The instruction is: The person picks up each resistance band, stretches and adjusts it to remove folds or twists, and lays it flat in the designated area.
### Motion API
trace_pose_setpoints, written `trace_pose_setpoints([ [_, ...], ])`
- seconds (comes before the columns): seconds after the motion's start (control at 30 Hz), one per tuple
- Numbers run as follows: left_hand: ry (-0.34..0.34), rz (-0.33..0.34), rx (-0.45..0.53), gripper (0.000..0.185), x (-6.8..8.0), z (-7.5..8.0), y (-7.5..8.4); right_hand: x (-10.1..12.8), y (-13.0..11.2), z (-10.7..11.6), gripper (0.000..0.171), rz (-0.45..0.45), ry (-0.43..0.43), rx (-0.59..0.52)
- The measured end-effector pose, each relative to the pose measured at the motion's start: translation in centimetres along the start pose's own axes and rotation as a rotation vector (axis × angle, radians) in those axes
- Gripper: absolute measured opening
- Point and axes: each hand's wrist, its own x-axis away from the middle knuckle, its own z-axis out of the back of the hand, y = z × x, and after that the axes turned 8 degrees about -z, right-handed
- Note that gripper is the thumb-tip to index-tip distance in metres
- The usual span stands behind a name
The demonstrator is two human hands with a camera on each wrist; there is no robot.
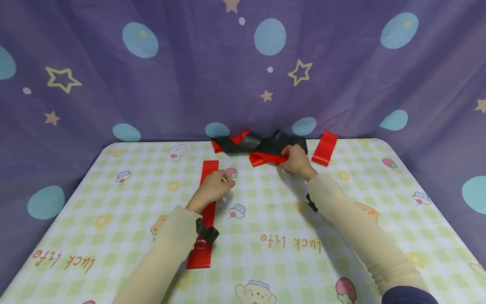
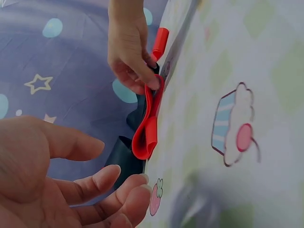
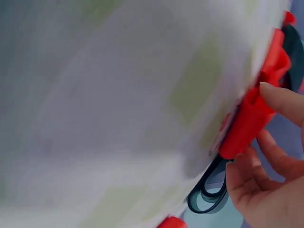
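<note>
At the back of the table, my right hand (image 1: 298, 162) pinches the end of a crumpled red elastic band (image 1: 268, 158). In the right wrist view, its thumb and fingers close round that red band (image 3: 247, 124). A black band (image 1: 243, 143) lies bunched and twisted behind it, its loop (image 3: 209, 197) showing below the fingers. My left hand (image 1: 215, 185) hovers above a long flat red band (image 1: 202, 253), covering part of it. Its fingers (image 2: 97, 185) are loosely bent and hold nothing.
Another red band (image 1: 325, 147) lies at the back right, beside my right hand. A green-checked tablecloth (image 1: 125, 219) with printed cartoons covers the table. Close behind the table's back edge hangs a purple curtain (image 1: 190, 76) with stars.
</note>
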Motion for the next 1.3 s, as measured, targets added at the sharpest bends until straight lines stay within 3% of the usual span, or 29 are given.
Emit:
trace_pose_setpoints([
  [0.13,-0.006,-0.017,0.018,0.026,-0.9,-0.4,0.3,0.1,-0.2,-0.1,0.035,0.009,0.003,0.123],
  [0.27,-0.023,-0.017,0.047,0.014,-1.5,-0.7,0.4,-0.2,-0.2,0.2,0.025,-0.031,-0.001,0.073],
  [0.47,-0.047,0.013,0.044,0.016,-1.9,-1.3,0.6,-0.4,-0.5,1.2,0.019,-0.075,-0.026,-0.103],
  [0.6,-0.069,0.044,0.027,0.014,-1.9,-1.8,0.8,-0.2,-0.5,1.5,0.022,-0.148,-0.123,-0.305],
  [0.73,-0.076,0.018,0.023,0.015,-2.1,-2.5,1.2,0.1,-0.6,1.6,0.027,-0.239,-0.199,-0.501],
  [0.93,-0.067,-0.038,0.053,0.012,-2.7,-3.6,1.4,0.4,-1.1,1.2,0.033,-0.282,-0.217,-0.608],
  [1.1,-0.015,-0.071,0.051,0.015,-3.5,-4.4,2.0,0.9,-1.7,1.1,0.035,-0.278,-0.277,-0.732],
  [1.23,0.033,-0.070,0.076,0.022,-4.0,-5.2,2.6,1.3,-2.3,0.7,0.028,-0.281,-0.301,-0.809],
  [1.3,0.030,-0.036,0.156,0.025,-3.9,-5.8,2.7,1.6,-2.6,0.3,0.024,-0.279,-0.301,-0.827],
])
